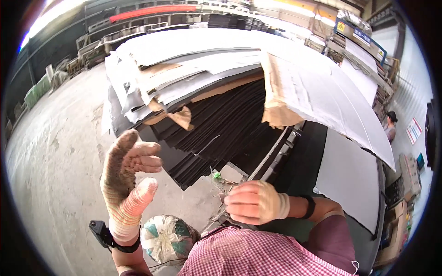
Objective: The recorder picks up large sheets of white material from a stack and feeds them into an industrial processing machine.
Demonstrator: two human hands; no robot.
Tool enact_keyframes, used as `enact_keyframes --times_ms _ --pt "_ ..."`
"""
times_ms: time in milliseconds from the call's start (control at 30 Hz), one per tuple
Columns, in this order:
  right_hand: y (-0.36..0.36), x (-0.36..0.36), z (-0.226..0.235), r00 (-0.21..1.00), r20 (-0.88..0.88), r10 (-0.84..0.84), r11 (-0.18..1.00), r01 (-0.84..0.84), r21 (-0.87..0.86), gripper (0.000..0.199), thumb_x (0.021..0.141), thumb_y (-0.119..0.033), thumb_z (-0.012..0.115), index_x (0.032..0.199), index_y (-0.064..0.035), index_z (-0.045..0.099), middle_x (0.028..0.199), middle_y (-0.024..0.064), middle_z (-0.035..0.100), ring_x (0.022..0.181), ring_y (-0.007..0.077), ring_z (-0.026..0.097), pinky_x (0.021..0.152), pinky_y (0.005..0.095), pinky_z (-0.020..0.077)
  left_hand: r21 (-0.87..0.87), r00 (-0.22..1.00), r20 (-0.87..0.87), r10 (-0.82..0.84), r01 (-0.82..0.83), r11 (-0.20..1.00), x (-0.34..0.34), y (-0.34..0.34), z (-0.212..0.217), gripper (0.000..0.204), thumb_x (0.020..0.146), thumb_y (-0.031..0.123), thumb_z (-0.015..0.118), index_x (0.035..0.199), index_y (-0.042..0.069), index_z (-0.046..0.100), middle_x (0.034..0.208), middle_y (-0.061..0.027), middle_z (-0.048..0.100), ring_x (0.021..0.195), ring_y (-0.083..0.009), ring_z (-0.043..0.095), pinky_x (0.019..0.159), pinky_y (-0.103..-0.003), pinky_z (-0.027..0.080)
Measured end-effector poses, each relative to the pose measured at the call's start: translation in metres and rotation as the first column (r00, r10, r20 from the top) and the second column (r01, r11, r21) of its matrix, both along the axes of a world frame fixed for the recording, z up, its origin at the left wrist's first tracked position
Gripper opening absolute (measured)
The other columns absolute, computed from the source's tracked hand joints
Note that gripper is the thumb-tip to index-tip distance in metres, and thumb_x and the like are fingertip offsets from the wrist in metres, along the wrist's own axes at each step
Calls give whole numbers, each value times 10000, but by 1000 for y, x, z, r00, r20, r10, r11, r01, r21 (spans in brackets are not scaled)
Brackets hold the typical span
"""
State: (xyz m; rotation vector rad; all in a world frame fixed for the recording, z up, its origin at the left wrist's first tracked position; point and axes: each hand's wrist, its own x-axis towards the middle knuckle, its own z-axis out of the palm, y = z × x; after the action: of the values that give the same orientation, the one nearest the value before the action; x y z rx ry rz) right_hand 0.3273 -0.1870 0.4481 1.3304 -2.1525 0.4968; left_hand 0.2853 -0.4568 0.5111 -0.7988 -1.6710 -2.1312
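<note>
Raising left hand (129, 179), fingers loosely apart, right hand (255, 202) seemingly clamped on thin metal strip (267, 158).

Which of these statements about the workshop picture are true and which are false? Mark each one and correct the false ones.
1. Both hands wear gloves. True.
2. The left hand grips a black sheet. False: it is raised and open, holding nothing.
3. The right hand rests closed at the edge of the black sheets. True.
4. The black sheets lie bare on top. False: grey sheets and brown cardboard cover them.
5. The floor is concrete. True.
</note>
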Motion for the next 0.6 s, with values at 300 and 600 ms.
enact_keyframes --times_ms 300,600 --pt "78 67 34 782 -351 -515 847 401 -349 231 607 -70 728 796 -87 596 904 39 598 822 218 584 754 345 514 288 566 374 -734 682 672 -57 143 22 675 806 468 613 1242 -22 450 1065 -161 585 860 -203 611 709 -335 535" --pt "154 117 -11 722 470 -508 -46 522 -852 390 789 -31 660 1155 -48 527 1021 37 583 907 92 531 817 265 444 421 633 424 -647 495 760 -75 233 53 479 713 311 727 1023 -17 567 897 -107 633 747 -220 654 562 -323 581"
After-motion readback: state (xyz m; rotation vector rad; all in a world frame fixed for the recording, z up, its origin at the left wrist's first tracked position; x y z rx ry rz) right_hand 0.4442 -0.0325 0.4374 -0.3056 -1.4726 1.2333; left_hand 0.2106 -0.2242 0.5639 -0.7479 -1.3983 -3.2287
